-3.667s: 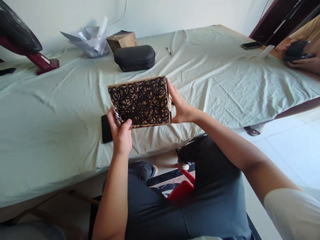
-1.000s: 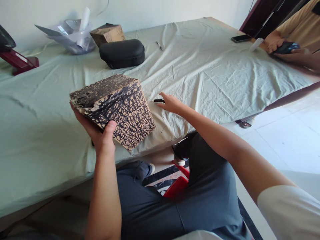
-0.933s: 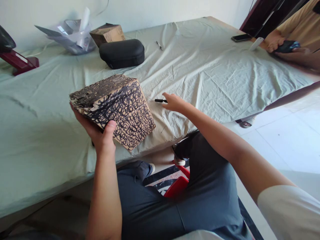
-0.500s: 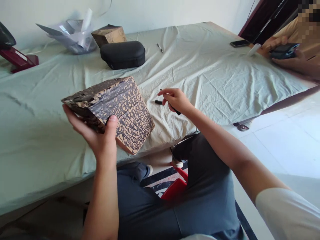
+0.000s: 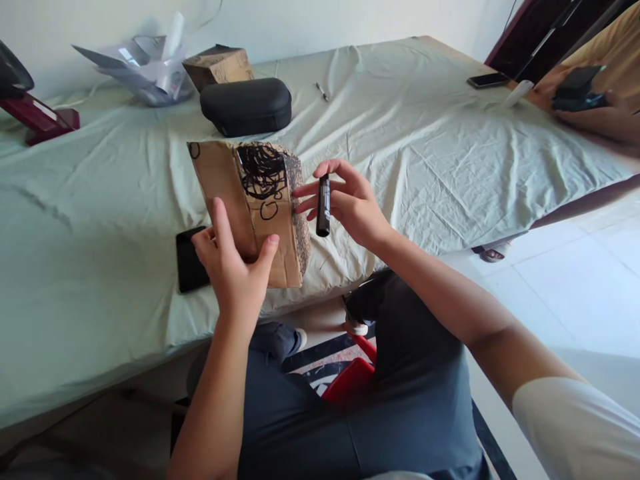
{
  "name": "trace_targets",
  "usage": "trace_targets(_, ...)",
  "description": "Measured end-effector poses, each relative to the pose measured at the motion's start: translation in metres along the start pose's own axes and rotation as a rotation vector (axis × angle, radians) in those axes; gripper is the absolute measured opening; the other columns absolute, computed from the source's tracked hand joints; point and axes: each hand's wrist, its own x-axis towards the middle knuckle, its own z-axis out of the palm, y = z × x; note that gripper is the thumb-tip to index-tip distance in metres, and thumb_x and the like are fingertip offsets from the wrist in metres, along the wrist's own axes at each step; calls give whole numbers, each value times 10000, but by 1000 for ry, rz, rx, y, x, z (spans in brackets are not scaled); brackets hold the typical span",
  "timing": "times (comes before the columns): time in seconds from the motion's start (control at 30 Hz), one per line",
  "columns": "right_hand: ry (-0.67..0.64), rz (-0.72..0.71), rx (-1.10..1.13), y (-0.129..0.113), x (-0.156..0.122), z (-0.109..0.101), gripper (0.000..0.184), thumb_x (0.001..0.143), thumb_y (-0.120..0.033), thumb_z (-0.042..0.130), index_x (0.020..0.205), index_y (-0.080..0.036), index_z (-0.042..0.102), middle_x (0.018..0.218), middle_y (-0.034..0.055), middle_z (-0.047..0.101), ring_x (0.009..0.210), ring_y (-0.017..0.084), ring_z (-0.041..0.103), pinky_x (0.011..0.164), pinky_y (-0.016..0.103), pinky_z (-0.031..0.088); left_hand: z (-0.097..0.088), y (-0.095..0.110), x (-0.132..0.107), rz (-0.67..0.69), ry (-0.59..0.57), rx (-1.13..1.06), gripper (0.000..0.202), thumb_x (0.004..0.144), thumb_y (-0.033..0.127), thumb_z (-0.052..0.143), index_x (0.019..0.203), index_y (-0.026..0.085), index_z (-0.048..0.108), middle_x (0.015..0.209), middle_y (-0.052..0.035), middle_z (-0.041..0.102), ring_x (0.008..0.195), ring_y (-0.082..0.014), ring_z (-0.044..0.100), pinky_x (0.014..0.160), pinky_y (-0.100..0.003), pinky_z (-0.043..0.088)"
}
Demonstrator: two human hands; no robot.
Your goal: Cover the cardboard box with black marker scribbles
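A cardboard box (image 5: 273, 250) stands tilted over the cloth-covered table, its plain brown face toward me. Black loops and a dense scribble mark that face's upper part, while black squiggles cover the narrow side at the right. My left hand (image 5: 237, 267) grips the box from the near side, thumb and a finger spread across the face. In my right hand (image 5: 357, 207) is a black marker (image 5: 324, 205), held upright between the fingers. Other fingertips of that hand touch the box's squiggled side. A black phone (image 5: 191, 260) lies just left of the box, partly behind my left hand.
Behind the box sit a black zip case (image 5: 246, 107), a second cardboard box (image 5: 220, 65) and a clear plastic bag (image 5: 150, 73). A pen (image 5: 321, 91) lies farther back. Another phone (image 5: 489, 80) is at the right, near another person's hands (image 5: 595, 117) holding a dark device.
The box has turned from its squiggled face to its plain, partly scribbled face. My right hand has swung the marker upright and its fingers now touch the box. The phone beside it has come into view.
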Motion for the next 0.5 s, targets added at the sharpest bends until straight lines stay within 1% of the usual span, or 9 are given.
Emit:
trace_targets(0.03,24,-24,-34,0,-1,0,450,967,-550,779,1232,-290,526,1230,97,788,1107,259,822,863,364,706,2,1,-2,0,-3,-7,1146,803,721,938,1779,308,501,1501,-201,590,1453,-470,515,1391,-686,291)
trace_targets(0.1,64,-122,-94,0,-2,1,514,987,-647,783,1241,-305,495,1310,108,774,1166,265,803,881,375,714,4,5,-6,16,-24,-4,1139,845,713,911,1800,292,455,1587,-213,562,1513,-475,509,1392,-686,303)
trace_targets(0.17,99,-248,-138,3,-3,3,539,1020,-713,744,1254,-313,469,1336,102,768,1154,242,789,901,377,712,4,12,-10,34,-56,39,1157,886,756,849,1823,246,400,1611,-239,563,1530,-489,531,1368,-691,352)
trace_targets(0.23,121,-372,-169,8,-3,6,549,1047,-759,690,1258,-314,447,1275,78,774,1058,205,780,877,361,706,3,20,-13,33,-95,152,1161,937,807,749,1833,177,362,1553,-273,609,1474,-511,596,1301,-705,440)
trace_targets(0.3,118,-451,-199,12,0,9,565,1054,-803,647,1247,-312,445,1174,44,771,944,176,761,805,334,691,2,29,-15,5,-139,313,1131,987,812,664,1834,134,344,1474,-285,653,1357,-519,677,1175,-701,551)
trace_targets(0.33,108,-480,-209,13,2,10,579,1047,-827,637,1234,-310,455,1128,28,763,888,164,748,757,317,676,1,33,-15,-14,-162,392,1113,1001,797,650,1837,132,336,1452,-283,665,1294,-513,709,1102,-683,598)
trace_targets(0.4,68,-519,-211,13,5,11,588,1030,-847,649,1190,-300,502,1074,9,750,785,141,721,688,295,645,0,38,-14,-46,-197,517,1102,1001,756,679,1846,148,319,1451,-276,671,1194,-488,748,974,-622,654)
trace_targets(0.5,-6,-533,-201,7,6,12,524,1052,-797,661,1071,-281,573,935,-15,740,651,124,661,650,298,610,-1,42,-13,-70,-219,608,1126,977,705,748,1859,174,291,1465,-260,676,1125,-451,763,873,-538,667)
